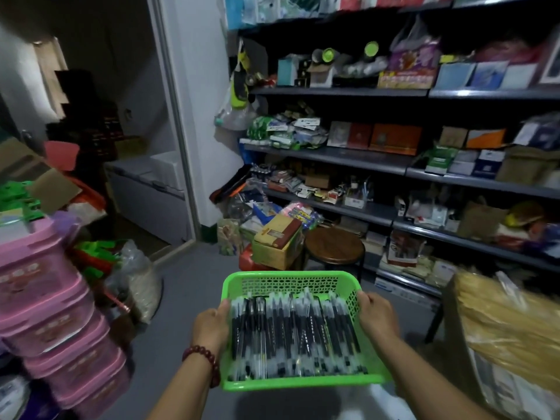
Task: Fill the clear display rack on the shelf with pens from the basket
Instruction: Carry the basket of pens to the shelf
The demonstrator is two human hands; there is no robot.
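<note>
Out over the aisle floor [188, 298], the left hand [212, 327] and right hand [377, 318] are each gripping a side rim of the green basket [291, 283], whose loose pens [294, 334] are risking sliding out should it tilt, with the clear rack not showing among the shelves [333, 154].

Two bare forearms and hands, one beaded bracelet worn.
A bracelet [207, 356] of round, glossy, dark-red beads is worn at the wrist of the left hand [212, 325], strung as a single strand and fitted closely round it. The right hand [377, 318] and its wrist are seen bare. The left forearm [181, 395] and right forearm [424, 374] are shown uncovered down to the lower edge of the view.
</note>
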